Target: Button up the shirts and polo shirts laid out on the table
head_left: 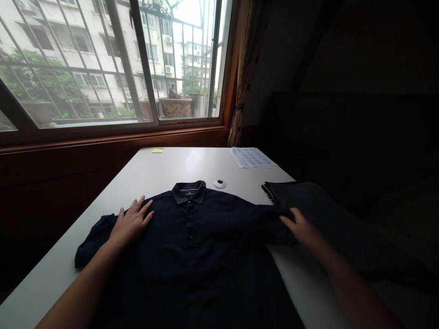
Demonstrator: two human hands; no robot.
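Note:
A dark navy button-up shirt (199, 246) lies spread face up on the white table (192, 167), its collar toward the window. My left hand (135, 218) rests flat on the shirt's left shoulder area, fingers spread. At the other side, my right hand (300, 226) grips the end of the short sleeve, thumb and fingers closed on the cloth. That sleeve is stretched out to the right. The opposite sleeve lies bent on the table beside my left forearm. The shirt's lower part runs out of the bottom of the view.
Dark folded cloth (329, 219) lies along the table's right side, close to my right hand. Behind the collar sits a small round white-and-black object (219, 183). Printed sheets (253, 157) and a yellow sticky note (157, 150) lie near the far edge, below a barred window (157, 68).

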